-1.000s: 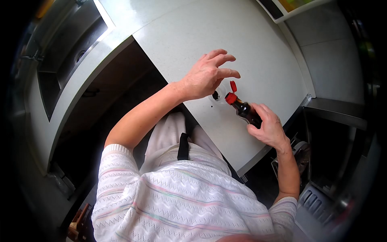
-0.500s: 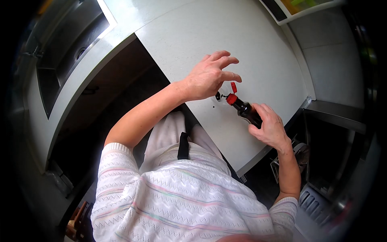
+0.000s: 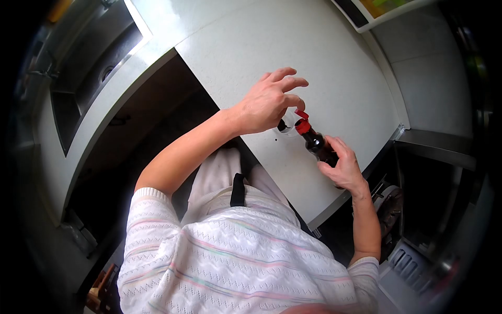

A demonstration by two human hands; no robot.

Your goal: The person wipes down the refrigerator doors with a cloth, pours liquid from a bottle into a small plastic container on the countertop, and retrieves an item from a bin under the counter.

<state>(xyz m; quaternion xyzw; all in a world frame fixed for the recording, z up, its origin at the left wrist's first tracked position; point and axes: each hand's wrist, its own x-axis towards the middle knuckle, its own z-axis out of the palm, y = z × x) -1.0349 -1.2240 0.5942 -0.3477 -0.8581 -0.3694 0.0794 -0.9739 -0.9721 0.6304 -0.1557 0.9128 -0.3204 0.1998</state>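
My right hand (image 3: 342, 163) is wrapped round a dark sauce bottle (image 3: 317, 143), tilted with its red neck toward my left hand. Its red flip cap (image 3: 301, 113) stands open close to my left index finger. My left hand (image 3: 272, 100) hovers over the counter, thumb side down, with the outer fingers spread and the index finger curled in. What its thumb and index finger hold is mostly hidden. Beneath them shows a small clear vessel (image 3: 291, 131), with something dark (image 3: 283, 125) at its near side. A dark drop (image 3: 276, 139) lies on the counter beside it.
The white counter (image 3: 251, 47) runs out ahead. A steel sink (image 3: 99, 57) is at the upper left, and a white-edged tray (image 3: 384, 18) at the upper right. Past the counter's right edge there is a dark recess with a rack (image 3: 384, 196).
A thin dark trickle at the bottle's mouth no longer shows. The bottle and my right hand have shifted slightly left, and the flip cap sits closer to my left index finger.
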